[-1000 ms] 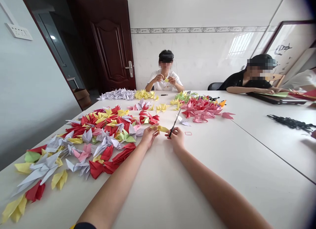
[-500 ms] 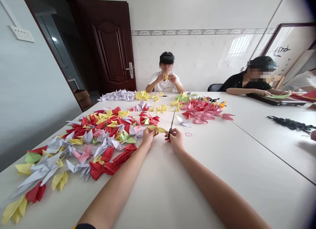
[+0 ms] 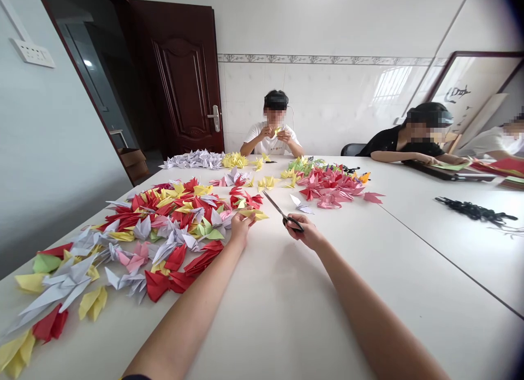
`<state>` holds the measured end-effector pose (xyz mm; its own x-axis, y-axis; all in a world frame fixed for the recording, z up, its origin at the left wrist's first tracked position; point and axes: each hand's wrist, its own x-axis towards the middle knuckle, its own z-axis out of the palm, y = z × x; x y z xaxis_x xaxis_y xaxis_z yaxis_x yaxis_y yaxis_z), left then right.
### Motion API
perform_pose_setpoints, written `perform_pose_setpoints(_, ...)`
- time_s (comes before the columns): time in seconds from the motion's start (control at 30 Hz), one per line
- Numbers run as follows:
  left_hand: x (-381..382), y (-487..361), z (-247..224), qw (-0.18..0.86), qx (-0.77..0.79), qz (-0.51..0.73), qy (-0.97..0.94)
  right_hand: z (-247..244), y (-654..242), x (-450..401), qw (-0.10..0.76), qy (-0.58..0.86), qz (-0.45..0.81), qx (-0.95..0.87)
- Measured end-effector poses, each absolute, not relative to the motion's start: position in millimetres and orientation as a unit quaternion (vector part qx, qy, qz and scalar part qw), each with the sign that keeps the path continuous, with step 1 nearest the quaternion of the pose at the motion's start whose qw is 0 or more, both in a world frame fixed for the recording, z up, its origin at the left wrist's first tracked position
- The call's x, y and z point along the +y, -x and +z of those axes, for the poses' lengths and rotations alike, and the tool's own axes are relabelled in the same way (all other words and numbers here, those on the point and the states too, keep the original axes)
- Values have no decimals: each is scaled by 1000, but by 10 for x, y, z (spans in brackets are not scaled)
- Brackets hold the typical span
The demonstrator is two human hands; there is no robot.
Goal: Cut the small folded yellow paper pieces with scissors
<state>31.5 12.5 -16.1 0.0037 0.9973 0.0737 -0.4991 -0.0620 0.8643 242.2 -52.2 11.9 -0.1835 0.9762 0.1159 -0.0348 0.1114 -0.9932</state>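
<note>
Item 1, left hand (image 3: 240, 225), centre of frame: thumb and fingers are pinching Item 2.

Item 2, yellow folded-paper piece (image 3: 257, 214): lying at the left fingertips, narrowing to a point toward frame right, showing matt faces and creased edges.

Item 3, right hand (image 3: 306, 231), right of centre: fingers are curling around the handles of Item 4.

Item 4, scissors (image 3: 284, 217): slim metal blades are slanting toward upper left, seemingly shut, standing apart from the yellow piece; black, smooth loops are sitting in the grip.

Step in hand, as judged: the paper is being steadied while the scissors are waiting beside it. A cut from here would be calling for turning the blades to the paper and parting them.

Item 5, mixed paper heap (image 3: 164, 208), left of frame: red, yellow, lavender and green pieces are overlapping, pointed and crisp.

Item 6, pink-and-red paper pile (image 3: 333, 188), right of centre: spiky folds are crowding together.

Item 7, black cord bundle (image 3: 472, 209), far right: lying looped and knotty.

Item 8, white table (image 3: 262, 320): smooth, faintly reflecting, supporting everything listed.
</note>
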Motion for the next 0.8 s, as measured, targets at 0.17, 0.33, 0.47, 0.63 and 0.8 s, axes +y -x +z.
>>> perform_pose_setpoints(0.17, 139, -312, -158, 611, 317, 640, -341, 131, -2578, -548, 381, 458, 560, -575)
perform_pose_setpoints(0.33, 147, -321, -159, 617, 309, 647, -323, 141, -2568, -541, 342, 489, 545, -589)
perform_pose_setpoints(0.47, 137, -325, -165, 612, 308, 644, -341, 140, -2541, -532, 339, 505, 525, -595)
perform_pose_setpoints(0.63, 136, -320, -172, 615, 309, 638, -345, 145, -2527, -531, 329, 507, 519, -605)
perform_pose_setpoints(0.8, 153, -318, -173, 619, 305, 642, -334, 141, -2520, -519, 327, 510, 513, -608)
